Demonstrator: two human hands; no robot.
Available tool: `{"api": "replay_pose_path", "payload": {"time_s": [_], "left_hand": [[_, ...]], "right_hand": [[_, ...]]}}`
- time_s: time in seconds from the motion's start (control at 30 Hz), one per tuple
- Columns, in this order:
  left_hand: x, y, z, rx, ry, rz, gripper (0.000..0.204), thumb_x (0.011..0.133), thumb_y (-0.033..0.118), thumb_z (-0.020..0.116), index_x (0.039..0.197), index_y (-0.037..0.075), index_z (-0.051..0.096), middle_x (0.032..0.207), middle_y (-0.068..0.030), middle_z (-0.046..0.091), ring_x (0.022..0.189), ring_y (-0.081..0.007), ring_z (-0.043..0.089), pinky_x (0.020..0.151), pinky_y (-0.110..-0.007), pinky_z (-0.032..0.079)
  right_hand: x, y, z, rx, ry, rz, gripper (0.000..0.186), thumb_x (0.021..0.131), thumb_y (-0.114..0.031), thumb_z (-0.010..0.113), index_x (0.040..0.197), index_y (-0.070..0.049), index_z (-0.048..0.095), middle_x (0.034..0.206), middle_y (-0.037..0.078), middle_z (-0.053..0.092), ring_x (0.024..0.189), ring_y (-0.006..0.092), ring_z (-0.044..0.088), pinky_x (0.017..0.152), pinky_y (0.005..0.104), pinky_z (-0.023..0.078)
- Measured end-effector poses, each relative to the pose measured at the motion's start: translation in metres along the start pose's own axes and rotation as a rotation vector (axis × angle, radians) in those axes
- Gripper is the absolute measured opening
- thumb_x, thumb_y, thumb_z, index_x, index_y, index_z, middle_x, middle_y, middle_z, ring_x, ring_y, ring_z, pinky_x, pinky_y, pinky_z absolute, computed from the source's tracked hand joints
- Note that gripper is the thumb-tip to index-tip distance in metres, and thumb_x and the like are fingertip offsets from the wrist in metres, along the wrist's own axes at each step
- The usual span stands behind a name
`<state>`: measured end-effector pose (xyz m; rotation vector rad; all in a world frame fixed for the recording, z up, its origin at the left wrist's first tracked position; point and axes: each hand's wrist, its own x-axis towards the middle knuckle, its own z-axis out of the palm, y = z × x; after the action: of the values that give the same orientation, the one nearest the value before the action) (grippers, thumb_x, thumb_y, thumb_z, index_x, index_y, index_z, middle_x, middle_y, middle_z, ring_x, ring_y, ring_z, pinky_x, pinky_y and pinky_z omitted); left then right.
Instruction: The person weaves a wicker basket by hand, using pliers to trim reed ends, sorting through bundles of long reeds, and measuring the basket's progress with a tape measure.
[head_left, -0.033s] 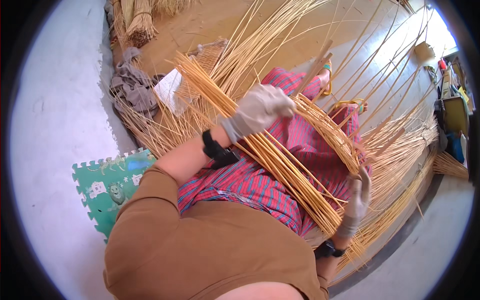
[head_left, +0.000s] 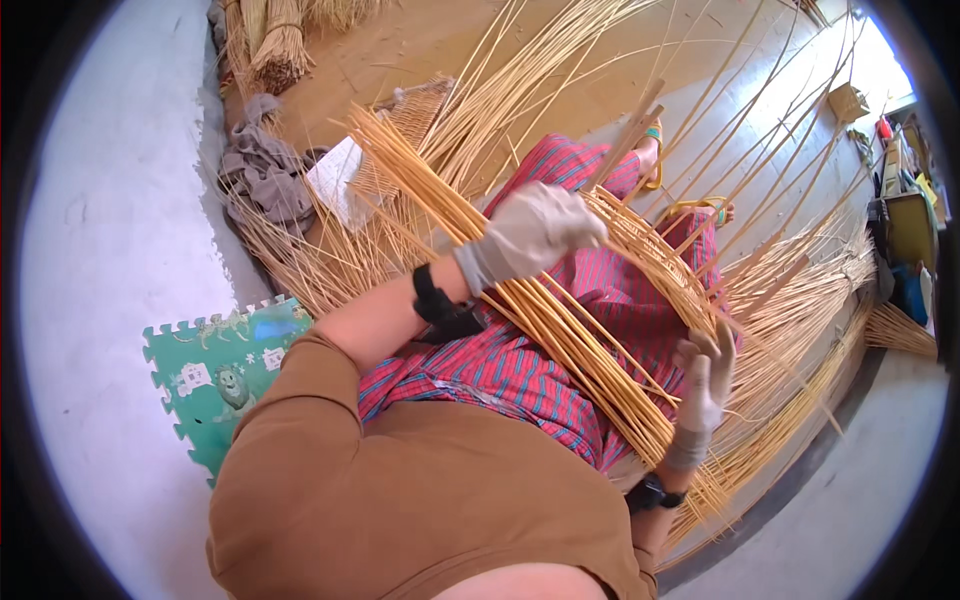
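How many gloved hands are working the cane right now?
2. The left hand grips the woven cane edge over the lap; the right hand sits lower right, fingers spread against the long cane stakes. No other hands show.

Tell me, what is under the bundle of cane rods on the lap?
Under the cane rods lies a red striped cloth over the legs. The legs themselves are covered.

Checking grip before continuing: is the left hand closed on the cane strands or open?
Closed: the gloved left hand is curled over the cane strands lying across the lap.
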<state>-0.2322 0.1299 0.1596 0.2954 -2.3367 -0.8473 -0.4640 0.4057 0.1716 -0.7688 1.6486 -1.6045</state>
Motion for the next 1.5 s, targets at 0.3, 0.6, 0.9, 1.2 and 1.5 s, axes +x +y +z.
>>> {"api": "replay_pose_path", "payload": {"time_s": [0.3, 0.6, 0.9, 1.2, 1.5], "left_hand": [[-0.019, 0.013, 0.033, -0.714, -0.471, -0.774, 0.021, 0.107, 0.007, 0.052, 0.122, 0.001, 0.066, 0.092, -0.0042, 0.070, 0.075, -0.0056, 0.066, 0.066, -0.023, 0.053], [0.028, 0.063, 0.066, -0.702, -0.717, -0.656, 0.019, 0.102, 0.005, 0.056, 0.117, 0.000, 0.066, 0.083, -0.0053, 0.071, 0.068, -0.0080, 0.064, 0.066, -0.026, 0.054], [0.094, 0.045, 0.097, 0.266, -0.219, 0.132, 0.033, 0.088, 0.008, 0.073, 0.121, 0.009, 0.069, 0.115, -0.0129, 0.067, 0.112, -0.0326, 0.064, 0.098, -0.039, 0.048], [0.078, -0.007, 0.139, 0.205, -0.622, -0.117, 0.063, 0.081, 0.004, 0.078, 0.140, 0.015, 0.060, 0.114, -0.0146, 0.068, 0.108, -0.0339, 0.066, 0.095, -0.043, 0.052], [0.031, -0.005, 0.139, 0.245, -0.558, 0.020, 0.049, 0.083, 0.009, 0.072, 0.130, 0.018, 0.063, 0.114, -0.0111, 0.068, 0.106, -0.0340, 0.064, 0.091, -0.047, 0.052]], "right_hand": [[0.046, 0.000, 0.025, 0.315, 0.304, 0.041, 0.021, 0.103, -0.012, 0.063, 0.122, -0.003, 0.058, 0.107, 0.016, 0.073, 0.093, 0.0243, 0.074, 0.073, 0.0308, 0.063], [0.013, 0.029, 0.012, 0.541, 0.110, 0.165, 0.018, 0.104, -0.013, 0.062, 0.121, -0.009, 0.058, 0.108, 0.008, 0.071, 0.101, 0.0224, 0.071, 0.081, 0.0353, 0.063], [0.007, 0.028, -0.123, 0.161, 0.437, 0.227, 0.019, 0.105, -0.023, 0.061, 0.117, -0.008, 0.060, 0.088, 0.008, 0.072, 0.076, 0.0167, 0.073, 0.060, 0.0272, 0.061], [0.059, 0.210, -0.279, -0.993, 0.414, 0.903, 0.031, 0.090, -0.029, 0.069, 0.105, -0.003, 0.072, 0.097, 0.017, 0.076, 0.090, 0.0274, 0.076, 0.078, 0.0384, 0.062], [0.042, 0.190, -0.235, -0.916, -0.104, 1.133, 0.040, 0.091, -0.040, 0.067, 0.103, -0.004, 0.078, 0.095, 0.014, 0.077, 0.087, 0.0302, 0.076, 0.081, 0.0442, 0.060]]}}
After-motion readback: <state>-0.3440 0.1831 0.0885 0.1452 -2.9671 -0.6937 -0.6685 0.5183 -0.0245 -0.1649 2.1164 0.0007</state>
